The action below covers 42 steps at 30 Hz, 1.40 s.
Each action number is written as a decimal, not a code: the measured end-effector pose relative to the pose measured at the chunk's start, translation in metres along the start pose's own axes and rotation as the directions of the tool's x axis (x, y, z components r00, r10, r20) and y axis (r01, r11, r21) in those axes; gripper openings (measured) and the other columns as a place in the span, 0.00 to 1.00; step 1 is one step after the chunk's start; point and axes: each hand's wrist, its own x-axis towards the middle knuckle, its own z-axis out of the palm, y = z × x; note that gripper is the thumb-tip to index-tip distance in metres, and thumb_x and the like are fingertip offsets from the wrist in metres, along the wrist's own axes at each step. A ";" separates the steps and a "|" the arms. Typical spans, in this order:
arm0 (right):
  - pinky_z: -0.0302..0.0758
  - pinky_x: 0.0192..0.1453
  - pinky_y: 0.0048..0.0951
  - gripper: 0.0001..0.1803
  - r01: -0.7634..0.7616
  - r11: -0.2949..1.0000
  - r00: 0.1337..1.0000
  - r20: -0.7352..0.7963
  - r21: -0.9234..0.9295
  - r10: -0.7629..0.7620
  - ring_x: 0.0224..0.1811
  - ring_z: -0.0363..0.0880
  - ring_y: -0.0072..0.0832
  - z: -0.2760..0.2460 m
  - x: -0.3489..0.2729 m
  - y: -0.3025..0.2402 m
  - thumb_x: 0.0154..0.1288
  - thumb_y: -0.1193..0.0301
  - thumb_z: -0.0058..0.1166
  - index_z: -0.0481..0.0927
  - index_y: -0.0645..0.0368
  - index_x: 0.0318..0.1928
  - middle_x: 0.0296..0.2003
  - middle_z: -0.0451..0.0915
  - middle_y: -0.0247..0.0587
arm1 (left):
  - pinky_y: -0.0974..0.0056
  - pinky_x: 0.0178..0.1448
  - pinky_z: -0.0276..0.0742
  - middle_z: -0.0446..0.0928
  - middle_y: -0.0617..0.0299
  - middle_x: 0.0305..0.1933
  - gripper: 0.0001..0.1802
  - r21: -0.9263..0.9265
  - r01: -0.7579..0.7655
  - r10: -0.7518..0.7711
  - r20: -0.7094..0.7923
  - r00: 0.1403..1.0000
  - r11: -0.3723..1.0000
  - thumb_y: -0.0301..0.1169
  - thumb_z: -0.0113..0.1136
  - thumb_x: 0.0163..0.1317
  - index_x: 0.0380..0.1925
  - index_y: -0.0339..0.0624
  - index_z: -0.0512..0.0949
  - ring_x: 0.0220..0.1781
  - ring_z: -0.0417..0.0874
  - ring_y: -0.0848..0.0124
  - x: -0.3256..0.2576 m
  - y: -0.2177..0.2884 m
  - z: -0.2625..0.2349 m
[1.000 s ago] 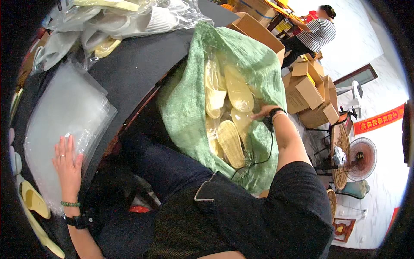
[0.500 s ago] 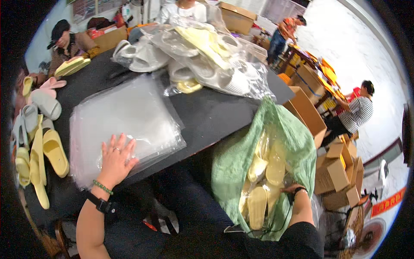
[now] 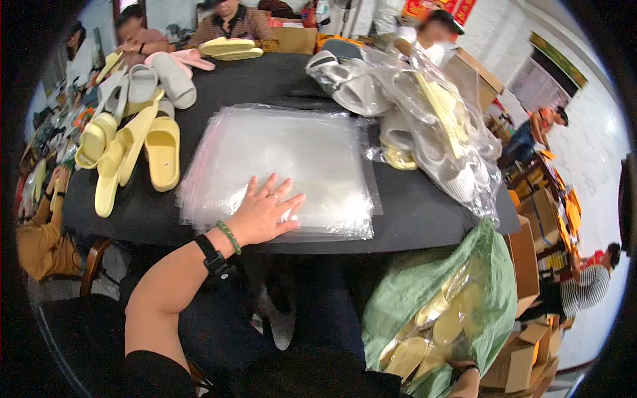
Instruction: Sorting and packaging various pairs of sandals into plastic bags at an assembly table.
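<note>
My left hand point(image 3: 265, 211) lies flat with fingers spread on a stack of clear plastic bags point(image 3: 285, 146) near the table's front edge. At the lower right, my right hand point(image 3: 462, 367) reaches into a green woven sack point(image 3: 494, 282). Yellow slippers in clear wrapping point(image 3: 448, 325) fill the sack right beside that hand. Its fingers are mostly hidden in shadow and by the sack, so any grip is unclear. Left of the bags lie loose yellow slippers point(image 3: 162, 152) and grey slippers point(image 3: 174, 79).
Bagged grey and yellow slippers point(image 3: 424, 126) are heaped on the right of the black table point(image 3: 265, 83). Cardboard boxes point(image 3: 524, 361) stand beyond the sack. Several people sit or stand around, one at the far side point(image 3: 232, 26). A chair point(image 3: 93, 265) is at the left.
My view has swung left, so the table, bags and sack sit farther right in the picture. My left hand still rests on the bags; my right is still in the sack.
</note>
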 end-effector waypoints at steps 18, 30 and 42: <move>0.66 0.67 0.46 0.43 0.027 0.996 0.999 -0.020 0.086 -0.025 0.64 0.72 0.47 -0.008 -0.016 -0.010 0.62 0.36 0.44 0.62 0.48 0.71 0.61 0.74 0.56 | 0.29 0.73 0.42 0.55 0.51 0.76 0.35 0.006 -0.016 0.015 0.023 1.000 1.000 0.62 0.44 0.67 0.70 0.64 0.62 0.77 0.51 0.43 0.001 0.002 -0.001; 0.67 0.66 0.47 0.39 0.017 0.982 0.999 -0.038 0.186 -0.010 0.63 0.73 0.50 0.072 0.008 0.069 0.68 0.39 0.40 0.58 0.43 0.73 0.60 0.74 0.59 | 0.27 0.71 0.45 0.57 0.50 0.75 0.34 -0.022 -0.033 0.033 -0.017 0.999 0.999 0.59 0.49 0.65 0.69 0.64 0.64 0.76 0.53 0.42 0.002 0.001 0.000; 0.74 0.58 0.41 0.58 -0.108 0.970 0.989 -0.076 0.217 0.127 0.54 0.80 0.45 0.055 0.007 0.026 0.34 0.24 0.61 0.82 0.68 0.49 0.48 0.83 0.54 | 0.29 0.73 0.42 0.53 0.51 0.77 0.34 -0.040 -0.029 0.032 0.061 0.998 0.999 0.57 0.50 0.66 0.70 0.60 0.63 0.77 0.49 0.42 0.002 0.006 -0.010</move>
